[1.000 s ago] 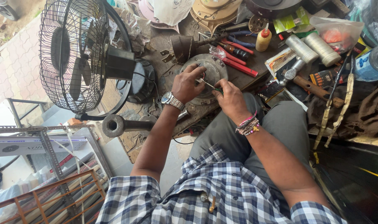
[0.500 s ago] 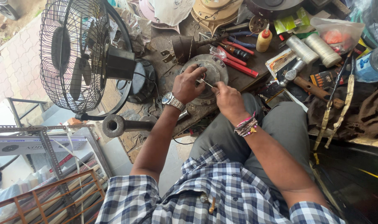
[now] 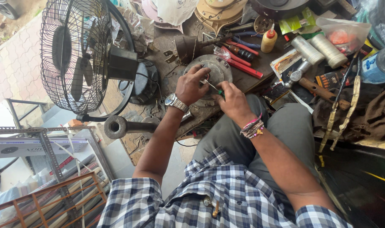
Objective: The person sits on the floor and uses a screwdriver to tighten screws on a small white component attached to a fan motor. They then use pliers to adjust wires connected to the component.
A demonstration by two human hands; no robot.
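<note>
Working on a round metal cover [image 3: 213, 69], which lies flat on the cluttered bench [image 3: 167, 44] just past the knees. The left hand [image 3: 191, 85] is set on the cover's near-left edge, fingers curled and pressing down; nothing separate is seen gripped, so it is judged a steadying hold. The right hand [image 3: 234, 101] is closed round a small screwdriver [image 3: 212, 86], green handle w/ a thin shaft, tip angled up-left toward the cover's face near the left fingers. Whether the tip is seated in a screw can't be told, too small.

Step in hand, as judged: a fastener or terminal on the cover is being worked w/ the driver while the part is pinned still. Next move is judged to need the tip kept square in its slot, steady downward pressure, and the left hand's hold kept so the cover isn't spun or slid on the bench.

Around it: a fan [image 3: 76, 57] stands at left w/ its guard on, red pliers [image 3: 241, 65] lie just right of the cover, a small glue bottle [image 3: 269, 41] and thread spools [image 3: 319, 48] sit beyond, a hammer [image 3: 313, 86] is at right. A watch [image 3: 174, 101] is worn on the left wrist.
</note>
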